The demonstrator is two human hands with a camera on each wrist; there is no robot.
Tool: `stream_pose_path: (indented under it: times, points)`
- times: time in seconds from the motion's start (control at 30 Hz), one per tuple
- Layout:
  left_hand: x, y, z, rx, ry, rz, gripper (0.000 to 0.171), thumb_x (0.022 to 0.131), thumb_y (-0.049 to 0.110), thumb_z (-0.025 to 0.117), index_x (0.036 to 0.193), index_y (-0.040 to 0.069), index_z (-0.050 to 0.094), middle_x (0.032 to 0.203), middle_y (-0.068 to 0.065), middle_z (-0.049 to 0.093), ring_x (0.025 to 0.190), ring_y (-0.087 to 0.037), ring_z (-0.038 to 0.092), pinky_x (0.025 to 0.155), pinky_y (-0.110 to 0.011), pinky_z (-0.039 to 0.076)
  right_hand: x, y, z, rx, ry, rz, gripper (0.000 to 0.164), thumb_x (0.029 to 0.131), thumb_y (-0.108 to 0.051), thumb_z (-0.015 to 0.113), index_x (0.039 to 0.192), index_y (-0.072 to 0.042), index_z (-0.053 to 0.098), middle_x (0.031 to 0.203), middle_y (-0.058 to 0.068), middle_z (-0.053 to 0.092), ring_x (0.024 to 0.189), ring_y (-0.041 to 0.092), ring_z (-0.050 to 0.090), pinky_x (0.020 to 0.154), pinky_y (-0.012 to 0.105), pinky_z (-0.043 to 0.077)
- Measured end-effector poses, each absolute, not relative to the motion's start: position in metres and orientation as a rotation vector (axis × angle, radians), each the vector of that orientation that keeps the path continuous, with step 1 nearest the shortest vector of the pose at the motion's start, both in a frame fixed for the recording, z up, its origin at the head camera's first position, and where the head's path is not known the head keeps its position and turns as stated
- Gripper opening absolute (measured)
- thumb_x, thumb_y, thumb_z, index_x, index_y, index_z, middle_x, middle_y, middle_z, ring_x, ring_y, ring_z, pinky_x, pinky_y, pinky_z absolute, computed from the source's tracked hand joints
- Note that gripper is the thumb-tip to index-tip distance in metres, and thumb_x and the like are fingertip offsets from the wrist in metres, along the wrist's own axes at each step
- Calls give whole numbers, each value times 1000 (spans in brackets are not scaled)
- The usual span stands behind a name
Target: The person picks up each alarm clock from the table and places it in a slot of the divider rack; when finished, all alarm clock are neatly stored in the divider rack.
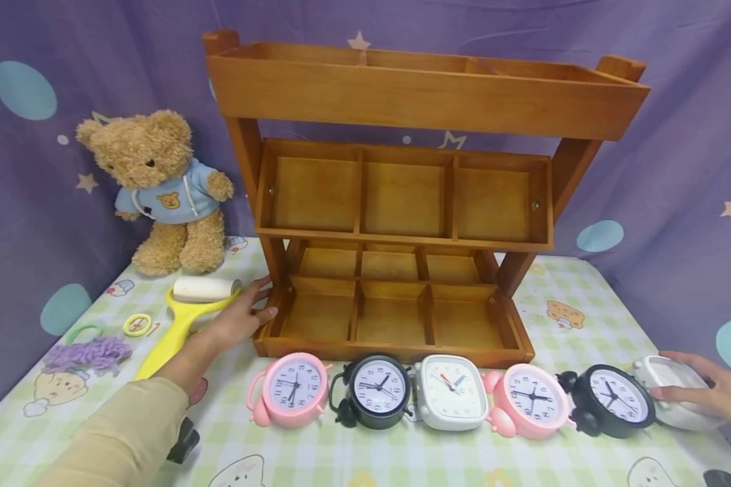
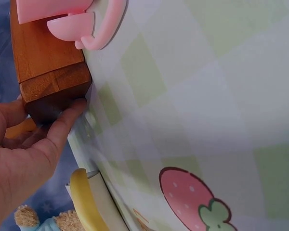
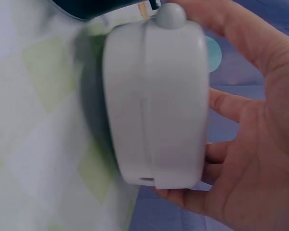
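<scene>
My right hand (image 1: 706,389) grips a white alarm clock (image 1: 676,392) at the right end of a row of clocks. In the right wrist view the clock's side (image 3: 156,106) faces the camera, with thumb and fingers around its edges. My left hand (image 1: 237,321) touches the left end of the brown wooden rack (image 1: 396,353), its fingers mostly straight against the bottom tray's end (image 2: 58,94). Before the rack stand a pink clock (image 1: 295,390), a black clock (image 1: 379,392), a square white clock (image 1: 451,392), another pink clock (image 1: 531,400) and another black clock (image 1: 618,400).
Behind the left arm lie a yellow-handled lint roller (image 1: 183,314), a purple fluffy item (image 1: 91,353) and a yellow ring (image 1: 137,325). A teddy bear (image 1: 170,196) stands back left against the purple curtain (image 1: 676,135). A checked cloth (image 1: 317,456) covers the table.
</scene>
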State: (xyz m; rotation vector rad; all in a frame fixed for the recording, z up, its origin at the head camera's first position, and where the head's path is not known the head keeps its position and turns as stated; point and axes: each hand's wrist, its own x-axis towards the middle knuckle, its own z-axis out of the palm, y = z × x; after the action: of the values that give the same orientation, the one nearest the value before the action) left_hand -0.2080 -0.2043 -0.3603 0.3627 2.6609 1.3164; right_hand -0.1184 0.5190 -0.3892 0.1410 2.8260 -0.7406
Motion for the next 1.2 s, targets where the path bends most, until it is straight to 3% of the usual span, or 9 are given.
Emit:
stream_pose_path:
  times: [0.03, 0.1, 0.17, 0.37, 0.5, 0.6, 1.03, 1.1, 1.2]
  points:
    - [-208, -204, -360, 361, 2657, 1319, 66, 104, 1, 51, 154, -16, 12, 150, -45, 28, 138, -59, 32, 108, -61, 40, -119, 518, -389, 162, 2811, -753, 92, 97, -42, 66, 150, 15, 16, 131, 56, 26, 108, 66, 49, 68, 33, 52]
    - [-208, -204, -361, 360, 2652, 1320, 66, 104, 1, 51, 154, -16, 12, 150, -45, 28, 139, -58, 32, 108, -61, 40, -120, 518, -389, 177, 2798, -795, 93, 99, -42, 64, 148, 19, 14, 133, 56, 21, 109, 68, 46, 67, 34, 53]
    - [-208, -204, -361, 357, 2648, 1321, 66, 104, 1, 50, 155, -16, 12, 150, -45, 28, 139, -58, 31, 109, -61, 40, -120, 519, -389, 194, 2816, -820, 93, 99, -42, 64, 150, 17, 13, 135, 55, 20, 109, 67, 45, 66, 33, 53]
    - [-207, -206, -359, 358, 2637, 1324, 66, 104, 0, 49, 155, -16, 10, 150, -46, 26, 136, -60, 34, 106, -61, 43, -121, 519, -383, 217, 2951, -891, 93, 95, -38, 70, 159, 3, 16, 131, 53, 33, 97, 46, 57, 61, 29, 50]
    - [-207, -205, -357, 350, 2621, 1324, 66, 105, 0, 48, 155, -16, 8, 152, -46, 24, 134, -61, 35, 105, -61, 44, -123, 510, -372, 220, 2981, -906, 94, 96, -38, 69, 162, -4, 13, 130, 53, 32, 101, 59, 52, 61, 36, 52]
    - [-207, -206, -358, 343, 2619, 1325, 66, 105, 0, 48, 155, -16, 8, 152, -46, 23, 135, -61, 35, 105, -61, 43, -124, 501, -364, 215, 2983, -919, 95, 96, -38, 69, 161, 0, 12, 133, 52, 28, 108, 65, 43, 62, 35, 50]
    - [-209, -205, -360, 356, 2624, 1333, 65, 105, 1, 49, 155, -15, 10, 151, -46, 25, 137, -60, 31, 108, -63, 39, -127, 461, -332, 163, 2905, -916, 95, 97, -45, 66, 165, -12, 8, 151, 44, 23, 121, 58, 37, 78, 57, 49]
    - [-209, -205, -361, 353, 2624, 1334, 65, 105, 0, 48, 155, -15, 10, 151, -46, 25, 137, -60, 32, 108, -63, 39, -129, 452, -326, 149, 2909, -901, 96, 97, -45, 67, 164, -9, 10, 150, 42, 27, 117, 50, 45, 79, 55, 49]
    - [-208, -204, -360, 348, 2628, 1331, 66, 104, 0, 48, 155, -14, 10, 151, -46, 25, 138, -59, 31, 109, -64, 38, -130, 438, -318, 128, 2946, -859, 96, 95, -46, 69, 162, -2, 15, 141, 39, 41, 105, 35, 54, 73, 40, 48]
